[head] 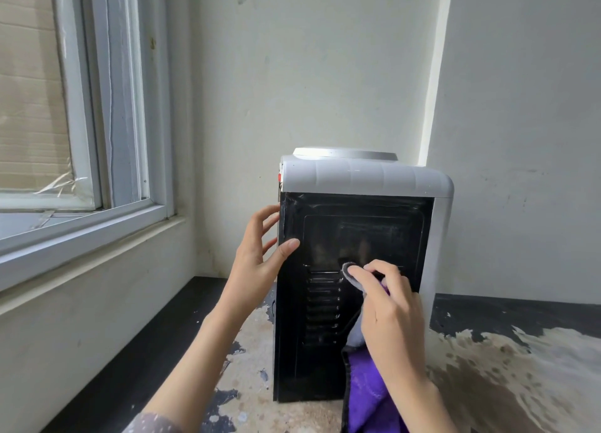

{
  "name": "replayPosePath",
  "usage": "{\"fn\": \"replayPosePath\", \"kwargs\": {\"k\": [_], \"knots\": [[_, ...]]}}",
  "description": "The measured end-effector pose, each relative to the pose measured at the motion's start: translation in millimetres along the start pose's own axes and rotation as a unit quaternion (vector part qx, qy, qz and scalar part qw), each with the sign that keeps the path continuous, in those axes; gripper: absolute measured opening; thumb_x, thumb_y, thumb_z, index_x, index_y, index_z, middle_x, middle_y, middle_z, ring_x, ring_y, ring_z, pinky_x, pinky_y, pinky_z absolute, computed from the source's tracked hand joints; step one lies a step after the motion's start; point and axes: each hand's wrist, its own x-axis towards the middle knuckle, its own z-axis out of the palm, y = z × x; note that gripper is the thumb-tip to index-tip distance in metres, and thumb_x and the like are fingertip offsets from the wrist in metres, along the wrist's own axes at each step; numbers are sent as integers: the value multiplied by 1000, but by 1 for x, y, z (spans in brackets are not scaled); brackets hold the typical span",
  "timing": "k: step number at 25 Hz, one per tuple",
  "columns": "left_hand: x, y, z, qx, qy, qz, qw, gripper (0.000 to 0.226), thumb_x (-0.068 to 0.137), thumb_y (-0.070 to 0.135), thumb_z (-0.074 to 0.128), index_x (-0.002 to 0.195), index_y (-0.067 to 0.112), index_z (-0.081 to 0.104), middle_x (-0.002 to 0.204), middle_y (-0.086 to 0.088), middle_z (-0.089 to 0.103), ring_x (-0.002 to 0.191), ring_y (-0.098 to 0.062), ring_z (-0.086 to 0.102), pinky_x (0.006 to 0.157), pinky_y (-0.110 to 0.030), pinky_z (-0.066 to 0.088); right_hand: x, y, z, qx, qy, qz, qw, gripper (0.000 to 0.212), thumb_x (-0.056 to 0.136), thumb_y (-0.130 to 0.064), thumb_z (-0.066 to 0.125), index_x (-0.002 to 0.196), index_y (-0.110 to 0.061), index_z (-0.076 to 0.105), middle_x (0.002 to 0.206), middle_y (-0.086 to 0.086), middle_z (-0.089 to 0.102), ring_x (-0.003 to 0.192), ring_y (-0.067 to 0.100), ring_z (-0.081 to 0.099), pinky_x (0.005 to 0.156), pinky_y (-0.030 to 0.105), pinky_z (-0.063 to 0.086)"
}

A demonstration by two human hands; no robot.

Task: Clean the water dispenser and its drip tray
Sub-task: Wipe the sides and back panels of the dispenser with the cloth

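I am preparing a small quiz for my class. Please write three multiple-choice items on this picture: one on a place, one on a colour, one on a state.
1. Where does the left hand rest?
A. On the window frame
B. On the left edge of the water dispenser
C. On top of the dispenser

2. What colour is the back panel facing the camera?
A. Black
B. White
C. Red

3. What is the right hand doing?
A. Hanging empty
B. Lifting the dispenser
C. Pressing a cloth to the panel

Key: 1 B, its fingers lie straight along that edge. 2 A, only the surrounding casing is white. 3 C, the fingers grip the purple-and-grey cloth against the vent slots.
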Motion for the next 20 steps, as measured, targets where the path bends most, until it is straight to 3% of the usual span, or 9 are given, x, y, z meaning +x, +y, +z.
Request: {"fn": "replayPosePath", "kwargs": {"k": [2,4,7,10,15,18,20], "knots": [[-1,-2,1,7,3,3,1000,43,87,39,60,125,36,39,134,18,47,123,14,39,99,-13,39,-9,-2,1,6,-6,-47,999,41,74,8,54,105,-15,71,107,2,56,73,21,53,57,32,44],[-1,-3,2,13,6,8,1000,42,88,39,59,124,36,39,133,20,47,123,15,39,96,-8,39,-16,-6,2,-10,-31,-78,996,43,72,5,55,107,-17,70,111,2,54,77,19,53,62,33,43],[1,-3,2,26,6,13,1000,43,86,38,57,125,34,39,134,16,48,123,12,40,97,-11,40,-17,-8,4,-10,-34,-10,999,59,61,17,67,107,-20,67,106,2,57,71,20,54,61,35,41],[2,-2,0,37,4,17,999,44,86,39,56,125,31,39,135,13,48,124,10,41,96,-8,39,-14,-27,10,16,-20,47,999,56,58,18,69,101,-18,68,100,0,56,70,19,53,59,35,40],[4,-5,-4,58,3,34,998,47,84,46,58,124,29,39,132,14,50,123,5,44,100,-22,40,-13,-30,8,44,-97,-5,994,61,63,16,70,111,-22,67,105,-3,54,75,14,53,65,30,39],[4,-5,-6,61,-1,32,998,49,80,53,56,122,34,38,132,14,50,123,4,45,101,-25,41,-11,-12,-6,-33,-71,14,997,65,57,17,69,107,-24,68,100,-2,56,72,17,49,67,31,26],[4,-5,-5,65,-1,30,997,49,79,55,55,122,37,37,133,14,49,122,6,45,101,-22,40,-14,-18,-3,-31,-49,35,998,63,55,19,68,105,-20,69,98,-1,55,73,17,49,67,32,28]]}}
